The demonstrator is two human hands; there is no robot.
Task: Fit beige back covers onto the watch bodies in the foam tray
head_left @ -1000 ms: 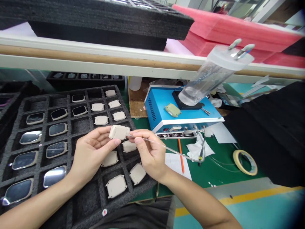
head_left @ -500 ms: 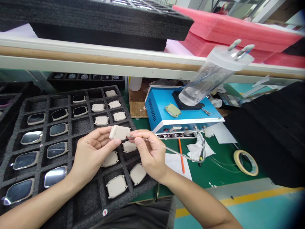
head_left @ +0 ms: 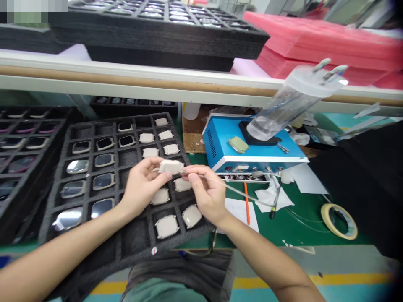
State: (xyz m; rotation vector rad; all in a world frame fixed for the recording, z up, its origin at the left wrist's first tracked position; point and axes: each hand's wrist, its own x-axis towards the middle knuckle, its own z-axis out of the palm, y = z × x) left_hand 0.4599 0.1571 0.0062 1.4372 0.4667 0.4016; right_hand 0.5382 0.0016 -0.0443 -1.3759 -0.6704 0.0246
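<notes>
From the head camera, the left hand (head_left: pixel 143 188) is pinching a small beige case (head_left: pixel 170 167) between thumb and fingers. It is holding the case up in the air, just above the black foam tray (head_left: pixel 138 247). The right hand (head_left: pixel 208 195) is pinching the tip of a thin clear tube (head_left: pixel 239 193) and is pressing that tip against the right end of the case. So both hands are closed, each on its own thing, and they are almost touching each other.

The case is looking light, hard and smooth, so it could be slipping if it is held loosely. The best place for holding it looks like its two long edges, where the left fingers are sitting now. The tube is looking soft and bendy, so holding it close to the tip is keeping it steady.

Under the hands, more beige cases are lying in the tray's little square holes. To the left of the left hand, shiny glass pieces are filling other holes, and these look easy to scratch. To the right of the right hand, the tube is running off to a blue box (head_left: pixel 252 157). An orange pen (head_left: pixel 247 202) and a white wipe (head_left: pixel 270 197) are lying near it. Past the hands, a shelf rail (head_left: pixel 126 86) is hanging low, so the open room is toward the body.
</notes>
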